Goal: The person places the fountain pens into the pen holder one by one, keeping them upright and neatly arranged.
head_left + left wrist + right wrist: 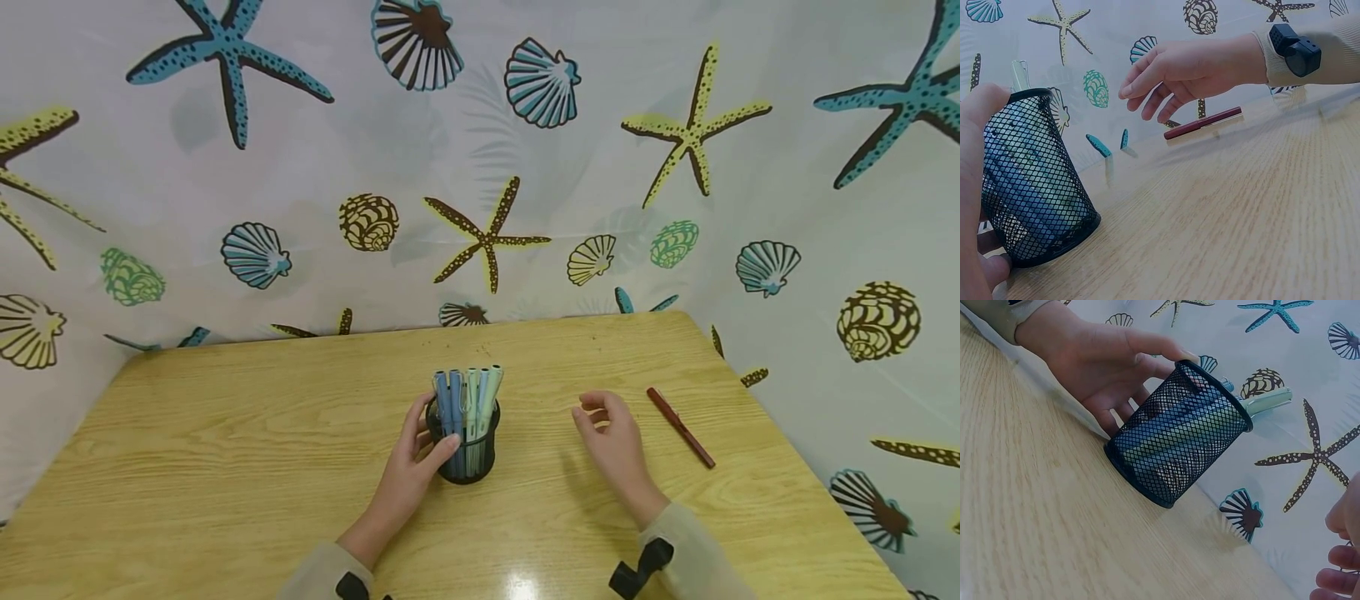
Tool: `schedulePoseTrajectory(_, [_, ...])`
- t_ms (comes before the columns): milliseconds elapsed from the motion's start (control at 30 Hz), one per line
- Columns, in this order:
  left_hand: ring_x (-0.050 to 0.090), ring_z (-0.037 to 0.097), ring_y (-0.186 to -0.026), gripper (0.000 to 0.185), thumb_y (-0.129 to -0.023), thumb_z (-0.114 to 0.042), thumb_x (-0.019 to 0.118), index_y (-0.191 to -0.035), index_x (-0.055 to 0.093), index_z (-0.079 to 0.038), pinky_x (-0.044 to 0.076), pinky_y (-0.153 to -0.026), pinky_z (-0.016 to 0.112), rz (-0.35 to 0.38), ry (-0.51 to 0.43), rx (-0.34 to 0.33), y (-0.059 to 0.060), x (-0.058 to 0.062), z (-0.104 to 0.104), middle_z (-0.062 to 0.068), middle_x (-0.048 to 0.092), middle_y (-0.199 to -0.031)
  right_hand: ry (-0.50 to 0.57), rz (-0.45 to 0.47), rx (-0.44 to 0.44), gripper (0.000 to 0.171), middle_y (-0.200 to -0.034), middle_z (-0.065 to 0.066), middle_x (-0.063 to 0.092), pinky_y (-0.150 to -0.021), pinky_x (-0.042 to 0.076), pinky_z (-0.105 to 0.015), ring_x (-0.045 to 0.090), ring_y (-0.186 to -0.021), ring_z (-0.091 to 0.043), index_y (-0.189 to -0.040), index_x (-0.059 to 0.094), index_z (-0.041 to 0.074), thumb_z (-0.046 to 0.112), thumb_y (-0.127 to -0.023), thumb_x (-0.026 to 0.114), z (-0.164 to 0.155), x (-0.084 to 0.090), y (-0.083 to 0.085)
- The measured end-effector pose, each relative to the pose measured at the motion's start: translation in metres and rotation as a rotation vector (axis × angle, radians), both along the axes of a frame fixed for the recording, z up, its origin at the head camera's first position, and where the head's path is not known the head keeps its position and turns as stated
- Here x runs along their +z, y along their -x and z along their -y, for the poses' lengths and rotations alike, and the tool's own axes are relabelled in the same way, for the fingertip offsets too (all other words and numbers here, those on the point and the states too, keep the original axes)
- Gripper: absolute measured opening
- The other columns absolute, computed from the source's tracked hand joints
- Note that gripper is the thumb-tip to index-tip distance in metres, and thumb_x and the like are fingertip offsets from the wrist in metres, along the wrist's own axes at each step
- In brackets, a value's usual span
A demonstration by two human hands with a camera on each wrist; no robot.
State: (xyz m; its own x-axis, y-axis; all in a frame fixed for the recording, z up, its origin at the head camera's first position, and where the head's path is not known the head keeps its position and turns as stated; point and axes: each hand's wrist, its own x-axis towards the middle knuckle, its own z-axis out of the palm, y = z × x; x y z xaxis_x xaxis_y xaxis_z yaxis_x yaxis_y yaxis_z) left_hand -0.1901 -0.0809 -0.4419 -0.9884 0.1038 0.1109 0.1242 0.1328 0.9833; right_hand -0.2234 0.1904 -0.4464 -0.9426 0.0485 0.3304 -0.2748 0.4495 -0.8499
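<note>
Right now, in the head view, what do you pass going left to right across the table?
Left hand → mesh pen cup with its pens → right hand → dark red pen.

One mesh pen cup, five pens inside, one red-brown pen outside.

Beige sleeves, blk wrist cam mounts, both arms.

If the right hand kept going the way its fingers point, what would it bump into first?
Probably nothing: the right hand points up the table between the pen cup and the red pen, though depth is unclear.
</note>
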Motion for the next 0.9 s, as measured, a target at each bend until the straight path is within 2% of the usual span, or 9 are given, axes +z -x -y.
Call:
schedulePoseTrajectory(333, [0.045,0.038,-0.117,0.067,-0.092,-0.025,0.06,-0.146,0.021,-0.025,0.039,-0.093,0.049,0.01,-0.001,0.001,-0.001,0.001,0.0,0.021,0.04,-0.128,-0.051,0.072,-0.034,0.026,-0.109,-0.014,0.056,-0.073,0.046,-0.037,0.056,-0.089,-0.022,-0.114,0.057,0.006,0.019,-0.092,0.06,-0.017,0.0,-0.004])
schedulePoseTrajectory(533, [0.045,0.039,-0.117,0.067,-0.092,-0.024,0.06,-0.146,0.022,-0.024,0.04,-0.092,0.049,0.01,-0.001,0.004,-0.002,0.002,0.0,0.021,0.041,-0.128,-0.078,0.085,-0.066,0.027,-0.108,-0.013,0.055,-0.072,0.046,-0.037,0.055,-0.089,-0.024,-0.114,0.056,0.005,0.018,-0.092,0.06,-0.033,0.001,-0.002])
schedulePoseTrajectory(733, [0.045,0.039,-0.117,0.066,-0.091,-0.026,0.061,-0.146,0.023,-0.026,0.04,-0.093,0.05,0.012,0.002,0.009,-0.002,0.003,0.0,0.02,0.041,-0.127,-0.124,0.058,-0.106,0.025,-0.105,-0.015,0.056,-0.071,0.047,-0.038,0.056,-0.088,-0.026,-0.112,0.058,0.004,0.017,-0.091,0.061,-0.045,0.003,-0.002])
schedulePoseTrajectory(900, [0.046,0.038,-0.117,0.067,-0.091,-0.025,0.061,-0.146,0.022,-0.025,0.04,-0.092,0.049,0.01,-0.002,0.007,-0.002,0.002,0.0,0.02,0.041,-0.127,-0.154,0.093,-0.132,0.028,-0.107,-0.016,0.056,-0.074,0.047,-0.039,0.056,-0.091,-0.027,-0.114,0.057,0.002,0.019,-0.092,0.059,-0.054,0.003,-0.001])
